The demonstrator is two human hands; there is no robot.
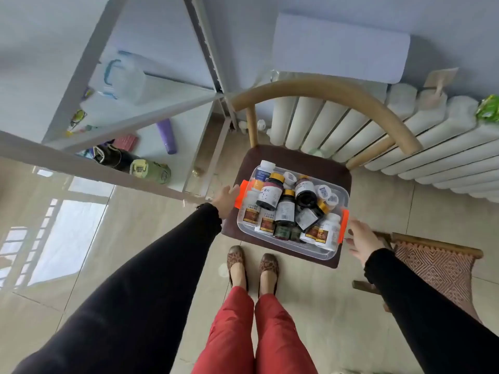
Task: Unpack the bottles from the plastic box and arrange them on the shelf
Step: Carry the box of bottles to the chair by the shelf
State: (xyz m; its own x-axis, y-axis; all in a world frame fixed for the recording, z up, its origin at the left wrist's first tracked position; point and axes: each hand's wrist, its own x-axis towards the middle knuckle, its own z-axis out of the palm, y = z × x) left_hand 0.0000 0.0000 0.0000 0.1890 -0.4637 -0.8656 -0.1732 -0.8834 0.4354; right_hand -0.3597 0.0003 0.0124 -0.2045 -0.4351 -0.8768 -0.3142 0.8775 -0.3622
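A clear plastic box (325,254) with orange latches sits on the dark seat of a wooden chair (318,93). Several pill bottles (286,209), some dark and some white, lie jumbled inside it. My left hand (225,199) is at the box's left orange latch (241,194), fingers spread and touching it. Beside the right orange latch (343,225), a little apart from it, my right hand (361,242) is open with fingers spread. The grey metal shelf (129,122) stands to the left of the chair.
On the shelf are a clear lidded container (121,76), a purple bottle (167,136), a green bottle (151,171) and a dark bag. A white radiator (405,141) runs behind the chair. A woven stool (437,268) stands at the right. My feet are on the tiled floor.
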